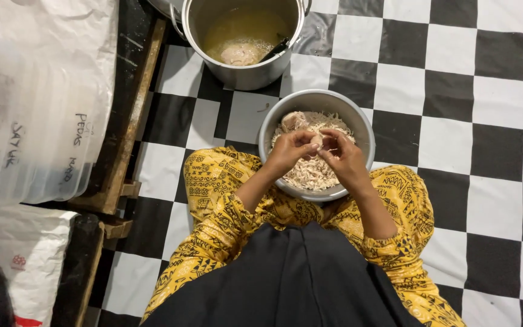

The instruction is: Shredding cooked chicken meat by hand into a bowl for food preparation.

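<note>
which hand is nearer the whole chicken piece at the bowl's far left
Left. The left hand sits just below the whole chicken piece; the right hand is further off to its right.

Hands [319, 151] on chicken piece [317, 140] over bowl [358, 121]

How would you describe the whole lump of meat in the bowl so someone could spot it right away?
On the black and white checkered floor, find the metal bowl at the seated person's knees. Beyond the left hand and right hand, near the far rim, sits a pale rounded chunk of meat, unshredded among the fine shreds.
</note>
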